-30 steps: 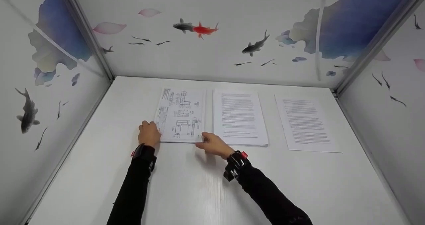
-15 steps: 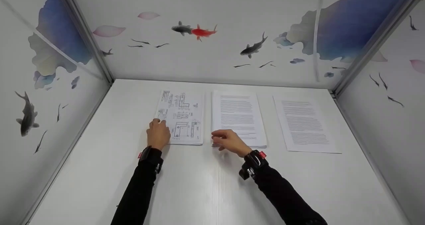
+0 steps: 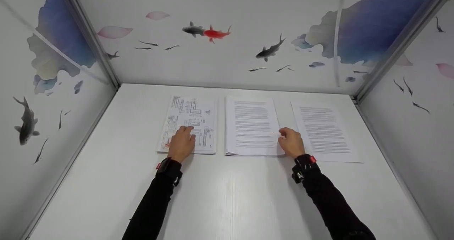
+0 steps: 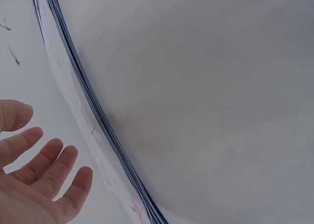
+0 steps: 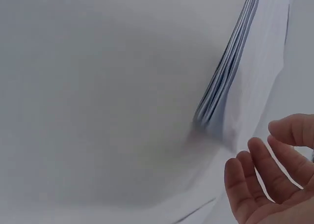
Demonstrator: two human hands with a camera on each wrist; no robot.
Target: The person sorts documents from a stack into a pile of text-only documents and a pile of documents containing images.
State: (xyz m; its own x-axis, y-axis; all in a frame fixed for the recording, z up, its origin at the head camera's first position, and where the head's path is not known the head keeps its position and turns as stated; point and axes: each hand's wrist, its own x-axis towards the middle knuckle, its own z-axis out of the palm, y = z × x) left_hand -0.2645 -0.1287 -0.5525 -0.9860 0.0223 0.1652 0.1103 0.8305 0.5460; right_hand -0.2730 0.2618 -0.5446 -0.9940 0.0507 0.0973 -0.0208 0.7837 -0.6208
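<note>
On the left of the white table lies a stack of technical drawings (image 3: 209,119). My left hand (image 3: 182,144) is over its lower part with loosely extended fingers; the left wrist view shows the palm holding nothing, beside the stack's layered edge (image 4: 98,111). A stack of printed text pages (image 3: 250,126) sits in the middle. At its lower right corner is my right hand (image 3: 291,142), fingers loosely bent and nothing pinched between them. In the right wrist view those fingers are near the pages' edge (image 5: 228,76); whether they touch it, I cannot tell.
Farther right lies another printed text sheet (image 3: 326,133), its left edge partly behind the right hand. White panels (image 3: 220,66) painted with fish and petals enclose the table (image 3: 227,197) at the back and both sides.
Both hands have left the drawing stack's lower edges. The left hand has moved right over the drawings, uncovering a red mark at their lower left. The right hand has crossed to the middle stack's right side.
</note>
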